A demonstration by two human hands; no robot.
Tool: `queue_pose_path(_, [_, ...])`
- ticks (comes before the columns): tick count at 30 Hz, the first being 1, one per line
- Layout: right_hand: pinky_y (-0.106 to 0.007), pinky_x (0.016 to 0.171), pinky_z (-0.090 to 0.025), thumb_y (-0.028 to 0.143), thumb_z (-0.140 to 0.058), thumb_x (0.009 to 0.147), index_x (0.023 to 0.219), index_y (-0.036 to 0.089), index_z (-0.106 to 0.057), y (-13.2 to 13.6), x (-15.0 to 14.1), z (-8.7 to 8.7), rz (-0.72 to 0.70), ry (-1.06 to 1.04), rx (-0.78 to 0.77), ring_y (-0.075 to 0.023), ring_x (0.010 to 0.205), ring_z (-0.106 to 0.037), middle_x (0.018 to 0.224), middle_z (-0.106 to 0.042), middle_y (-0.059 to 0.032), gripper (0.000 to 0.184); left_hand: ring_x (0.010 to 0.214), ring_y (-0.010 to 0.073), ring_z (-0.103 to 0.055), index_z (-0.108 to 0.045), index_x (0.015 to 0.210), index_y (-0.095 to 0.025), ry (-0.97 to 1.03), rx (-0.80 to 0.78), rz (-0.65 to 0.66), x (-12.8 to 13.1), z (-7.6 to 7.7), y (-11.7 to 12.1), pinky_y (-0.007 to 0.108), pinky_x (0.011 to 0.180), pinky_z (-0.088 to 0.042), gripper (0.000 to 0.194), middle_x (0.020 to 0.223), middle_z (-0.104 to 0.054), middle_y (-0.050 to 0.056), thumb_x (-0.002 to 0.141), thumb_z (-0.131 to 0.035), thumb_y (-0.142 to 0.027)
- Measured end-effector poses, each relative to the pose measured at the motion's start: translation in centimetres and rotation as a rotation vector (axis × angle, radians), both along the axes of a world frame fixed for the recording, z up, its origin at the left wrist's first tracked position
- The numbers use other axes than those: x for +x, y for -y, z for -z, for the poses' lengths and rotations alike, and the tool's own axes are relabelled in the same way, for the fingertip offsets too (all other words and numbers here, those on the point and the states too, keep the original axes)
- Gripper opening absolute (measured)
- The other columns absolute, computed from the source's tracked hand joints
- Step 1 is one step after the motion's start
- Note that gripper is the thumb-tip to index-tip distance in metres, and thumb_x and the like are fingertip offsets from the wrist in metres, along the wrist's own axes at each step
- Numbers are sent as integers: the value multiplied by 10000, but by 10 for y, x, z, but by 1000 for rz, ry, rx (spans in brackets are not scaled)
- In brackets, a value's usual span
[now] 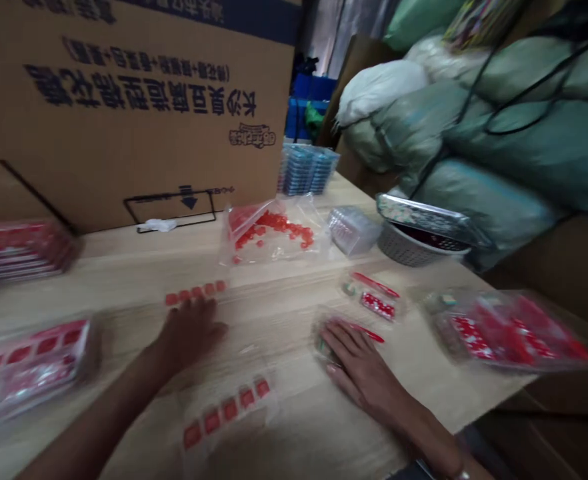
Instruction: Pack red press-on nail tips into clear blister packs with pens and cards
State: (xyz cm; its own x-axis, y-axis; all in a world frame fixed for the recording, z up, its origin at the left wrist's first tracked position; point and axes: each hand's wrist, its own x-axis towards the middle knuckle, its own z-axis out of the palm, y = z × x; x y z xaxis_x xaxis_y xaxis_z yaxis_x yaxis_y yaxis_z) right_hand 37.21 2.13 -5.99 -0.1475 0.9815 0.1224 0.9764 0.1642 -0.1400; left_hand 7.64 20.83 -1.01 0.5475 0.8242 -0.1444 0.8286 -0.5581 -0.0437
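My left hand (191, 333) is slightly blurred and reaches palm down, thumb apart, its fingertips at a row of small red squares (195, 293). Whether it touches them I cannot tell. My right hand (357, 357) lies flat with stretched fingers over a small clear plastic pack, which it mostly covers; a red stick (371, 333) shows beyond the fingers. Just behind is a similar clear pack (378, 305) with white-dotted red pieces and a red stick. Between my forearms lies a clear strip with several red squares (229, 409).
A large cardboard box (149, 153) stands at the back left. Beside it lie an open bag of red pieces (274, 230), clear boxes (354, 230) and a grey basket (414, 247). Filled packs (519, 333) lie right, a clear tray (34, 360) left. Big sacks (499, 200) are piled behind.
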Motion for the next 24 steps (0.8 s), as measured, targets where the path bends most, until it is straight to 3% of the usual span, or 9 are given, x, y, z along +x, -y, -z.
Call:
queue_pose_path(2, [-492,1099,-295,324,-407,954,1423,187,-373,-29,-34,-8,-108,-57,-13,-262,1386,-283,1486,-365,-99,490,1071,332,-562,-563,1159,-116,6,-24,41,1,0,28,473,839,-482,335,1185,-589,179,863,-432,-201])
queue_pose_path(5, [-502,1084,-303,310,-433,946,1343,164,-479,-74,-75,-27,-204,-105,-33,-281,1353,-337,1442,-427,-131,425,1063,283,-570,-554,1164,-136,143,-44,86,-13,4,40,443,883,-479,357,1183,-598,153,833,-425,-100])
queue_pose_path(8, [-510,1061,-312,270,-526,896,1273,170,-530,-114,-103,-45,-316,-92,-8,-304,1329,-363,1436,-420,-153,390,1140,284,-531,-548,1145,-159,332,64,64,-39,12,28,449,946,-449,346,1221,-577,151,802,-513,-127])
queue_pose_path(10, [-482,1049,-330,251,-591,841,1294,159,-490,-138,-120,-52,-437,-70,-17,-298,1305,-393,1406,-444,-169,474,1143,287,-528,-554,1106,-175,404,119,27,-54,18,15,453,953,-440,341,1185,-592,134,767,-578,-158])
queue_pose_path(14, [-377,828,-491,240,-653,743,1253,80,-476,-176,-152,-58,-591,16,-156,-285,1009,-611,1124,-628,-180,563,965,232,-603,-567,1005,-182,416,75,19,-63,29,-3,377,873,-475,352,988,-640,68,664,-629,-119])
queue_pose_path(18, [-347,677,-503,91,-534,797,1197,48,-484,-190,-171,-55,-661,197,-72,-269,852,-646,991,-659,-173,405,877,226,-610,-564,918,-177,419,93,15,-59,32,-8,370,832,-476,296,885,-642,51,635,-608,-104])
queue_pose_path(21, [-354,701,-505,36,-424,872,1155,64,-505,-190,-173,-55,-692,272,28,-248,849,-640,941,-663,-146,295,854,231,-606,-565,935,-160,447,132,10,-61,30,-5,375,810,-486,271,886,-653,70,670,-598,-114])
queue_pose_path(24, [-377,791,-506,53,-399,916,1166,100,-509,-171,-164,-63,-679,235,165,-235,930,-617,1033,-645,-141,277,931,241,-596,-569,1005,-152,501,221,4,-70,21,14,396,835,-484,224,1000,-651,112,792,-507,-126])
